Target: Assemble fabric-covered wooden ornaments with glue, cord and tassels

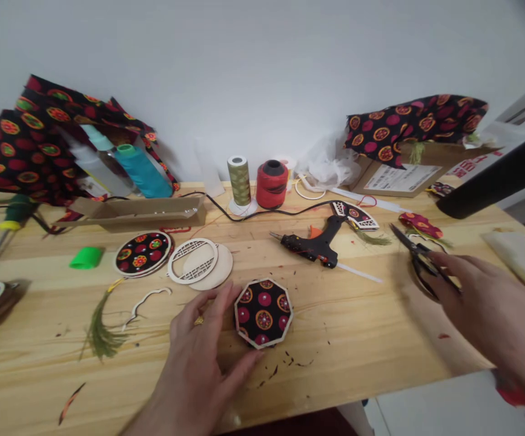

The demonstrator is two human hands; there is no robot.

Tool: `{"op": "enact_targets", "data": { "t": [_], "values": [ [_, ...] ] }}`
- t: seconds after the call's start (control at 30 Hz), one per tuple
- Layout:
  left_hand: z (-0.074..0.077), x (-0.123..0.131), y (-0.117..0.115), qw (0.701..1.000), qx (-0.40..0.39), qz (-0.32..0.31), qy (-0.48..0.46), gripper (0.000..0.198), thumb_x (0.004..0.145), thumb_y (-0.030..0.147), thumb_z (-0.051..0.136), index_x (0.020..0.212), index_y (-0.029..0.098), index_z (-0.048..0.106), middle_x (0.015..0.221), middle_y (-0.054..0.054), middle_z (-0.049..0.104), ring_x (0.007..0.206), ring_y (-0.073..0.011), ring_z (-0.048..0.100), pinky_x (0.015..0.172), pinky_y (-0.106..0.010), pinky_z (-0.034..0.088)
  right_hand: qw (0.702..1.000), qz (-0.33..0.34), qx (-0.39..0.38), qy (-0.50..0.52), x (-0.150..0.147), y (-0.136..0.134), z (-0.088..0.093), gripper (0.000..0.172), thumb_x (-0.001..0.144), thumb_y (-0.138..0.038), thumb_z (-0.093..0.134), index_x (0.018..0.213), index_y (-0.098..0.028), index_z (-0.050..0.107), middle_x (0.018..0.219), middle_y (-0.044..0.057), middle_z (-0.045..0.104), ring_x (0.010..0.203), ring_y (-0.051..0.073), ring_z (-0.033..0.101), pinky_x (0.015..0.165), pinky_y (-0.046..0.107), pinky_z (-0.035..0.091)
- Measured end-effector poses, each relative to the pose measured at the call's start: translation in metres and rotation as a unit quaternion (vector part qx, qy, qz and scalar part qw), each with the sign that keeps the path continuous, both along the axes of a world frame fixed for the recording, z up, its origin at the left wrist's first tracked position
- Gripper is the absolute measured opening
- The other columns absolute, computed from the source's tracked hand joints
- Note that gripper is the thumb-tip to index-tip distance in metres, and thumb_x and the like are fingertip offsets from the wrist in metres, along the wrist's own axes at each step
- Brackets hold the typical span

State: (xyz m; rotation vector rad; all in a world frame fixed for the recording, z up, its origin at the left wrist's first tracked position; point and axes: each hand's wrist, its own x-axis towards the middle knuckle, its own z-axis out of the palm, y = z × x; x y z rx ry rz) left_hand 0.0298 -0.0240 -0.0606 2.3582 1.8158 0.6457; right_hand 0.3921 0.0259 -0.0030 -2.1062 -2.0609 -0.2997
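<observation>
My left hand (203,357) rests on the table with thumb and fingers apart, around the left side of an octagonal piece (264,315). That piece has a pale wooden rim, dark patterned fabric and small pearl-like beads. Whether the fingertips press on its rim is hard to tell. On the right, my right hand (475,297) grips black-handled scissors (410,242), blades pointing away to the left. Just beyond the scissors lies a red patterned fabric piece (421,224). A black glue gun (314,243) lies on its side between the hands.
Wooden ovals (194,261), a round fabric piece (144,253), a green tassel (103,327) and a green cap (86,258) lie left. Thread spools (272,184) stand behind a black cable (266,215). A cardboard box (393,172) and a black cylinder (498,175) are at right.
</observation>
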Motion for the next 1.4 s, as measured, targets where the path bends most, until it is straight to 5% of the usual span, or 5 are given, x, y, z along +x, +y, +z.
{"op": "enact_targets", "data": {
  "t": [0.07,0.13,0.27,0.47,1.4],
  "values": [
    [0.001,-0.001,0.0,1.0,-0.007,0.006,-0.001,0.077,0.082,0.049,0.06,0.146,0.027,0.022,0.131,-0.013,0.053,0.119,-0.032,0.049,0.093,-0.048,0.049,0.988,0.128,0.062,0.065,-0.032,-0.008,-0.002,0.028,0.094,-0.031,0.045,0.103,-0.014,0.065,0.099,0.017,0.071,0.084,0.028,0.069,0.068,0.04,0.054],
    [0.002,-0.001,0.0,1.0,-0.012,0.003,-0.001,0.077,0.082,0.05,0.06,0.146,0.027,0.022,0.131,-0.012,0.053,0.119,-0.0315,0.049,0.093,-0.048,0.049,0.958,0.233,0.029,0.166,-0.07,-0.015,-0.005,0.024,0.095,-0.028,0.047,0.111,-0.018,0.061,0.104,0.012,0.069,0.092,0.023,0.067,0.074,0.037,0.056],
    [0.002,0.0,-0.001,1.0,-0.007,-0.002,-0.026,0.078,0.082,0.047,0.061,0.146,0.027,0.021,0.129,-0.011,0.056,0.12,-0.0317,0.048,0.093,-0.049,0.048,0.918,0.315,-0.008,0.242,-0.125,-0.021,-0.017,0.046,0.088,-0.029,0.063,0.129,-0.016,0.048,0.118,0.012,0.064,0.113,0.027,0.055,0.094,0.044,0.052],
    [-0.002,0.001,-0.003,0.998,-0.022,0.005,-0.056,0.085,0.08,0.045,0.066,0.148,0.025,0.019,0.128,-0.009,0.059,0.122,-0.0314,0.044,0.098,-0.049,0.043,0.893,0.322,-0.098,0.297,-0.141,-0.02,-0.031,0.074,0.078,-0.024,0.074,0.14,-0.021,0.033,0.131,0.01,0.055,0.123,0.028,0.043,0.101,0.046,0.047],
    [-0.001,0.001,-0.007,0.994,-0.052,0.018,-0.098,0.091,0.08,0.04,0.069,0.15,0.028,0.012,0.132,-0.006,0.06,0.124,-0.0305,0.044,0.103,-0.05,0.039,0.878,0.298,-0.141,0.347,-0.141,-0.02,-0.042,0.067,0.082,-0.025,0.069,0.139,-0.024,0.035,0.129,0.012,0.051,0.123,0.027,0.045,0.101,0.049,0.046]
  ]
}}
